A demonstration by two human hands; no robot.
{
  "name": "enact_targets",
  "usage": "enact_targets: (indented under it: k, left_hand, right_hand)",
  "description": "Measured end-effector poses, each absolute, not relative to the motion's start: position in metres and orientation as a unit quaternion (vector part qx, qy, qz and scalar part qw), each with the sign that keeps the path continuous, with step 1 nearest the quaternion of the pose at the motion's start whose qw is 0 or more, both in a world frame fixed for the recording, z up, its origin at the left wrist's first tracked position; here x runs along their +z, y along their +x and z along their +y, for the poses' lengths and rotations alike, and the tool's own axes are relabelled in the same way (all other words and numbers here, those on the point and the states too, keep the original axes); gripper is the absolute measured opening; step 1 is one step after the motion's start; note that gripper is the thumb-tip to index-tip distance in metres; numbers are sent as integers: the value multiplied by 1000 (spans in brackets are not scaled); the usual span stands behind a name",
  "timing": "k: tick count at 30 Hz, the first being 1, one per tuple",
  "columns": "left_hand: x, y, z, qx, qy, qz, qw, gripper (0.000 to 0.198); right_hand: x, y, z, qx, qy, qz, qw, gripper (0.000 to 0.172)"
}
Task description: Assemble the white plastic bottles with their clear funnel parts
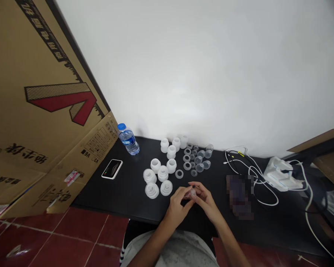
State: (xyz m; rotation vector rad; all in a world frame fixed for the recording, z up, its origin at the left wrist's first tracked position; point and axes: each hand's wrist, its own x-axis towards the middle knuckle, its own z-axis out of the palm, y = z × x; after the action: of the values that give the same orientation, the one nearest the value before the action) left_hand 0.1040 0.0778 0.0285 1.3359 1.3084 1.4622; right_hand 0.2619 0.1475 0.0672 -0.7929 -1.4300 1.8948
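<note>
**A:** What do the hands have?

**B:** Both are held up close together over the near edge of the table. The left hand [177, 207] and the right hand [206, 202] are half closed, fingers curled in and meeting around a small transparent plastic piece [193, 193]. The fingers hide part of it, so I can't make out its full shape.

**A:** What's nearest to them?

**B:** The black tabletop [133, 200] runs under both hands. Just ahead and to the left stand frosted white plastic fittings [163, 173], loosely grouped and upright, with two nearer ones lying lower and open end up. A flat frosted ring [179, 174] lies apart from them, just to the right.

**A:** And further back?

**B:** Against the wall there's a tight cluster of small rings and transparent domed caps [199, 167]. To the right are a blurred patch [238, 194], a tangle of white cable [264, 189] and a white moulded object [281, 174].

**A:** Anything on the left?

**B:** A flat black device [112, 168] lies on the table, and behind it stands a water bottle [128, 140] with a blue cap. A large cardboard sheet [44, 104] leans beyond them, beside the white wall [200, 74].
</note>
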Motion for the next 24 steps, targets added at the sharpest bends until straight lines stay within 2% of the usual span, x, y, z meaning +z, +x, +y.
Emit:
enact_targets:
  k: [10, 18, 22, 24]
  left_hand:
    - [32, 104, 77, 595, 450, 514, 423, 28]
    - [34, 102, 80, 575, 447, 539, 423, 30]
    - [30, 103, 81, 576, 454, 534, 420, 34]
    - [29, 102, 81, 570, 463, 538, 413, 36]
  right_hand:
    - [65, 263, 154, 636, -394, -564, 349, 39]
    - [81, 269, 178, 405, -426, -731, 347, 33]
    - [107, 234, 201, 308, -350, -804, 370, 30]
    - [119, 210, 211, 263, -323, -843, 339, 37]
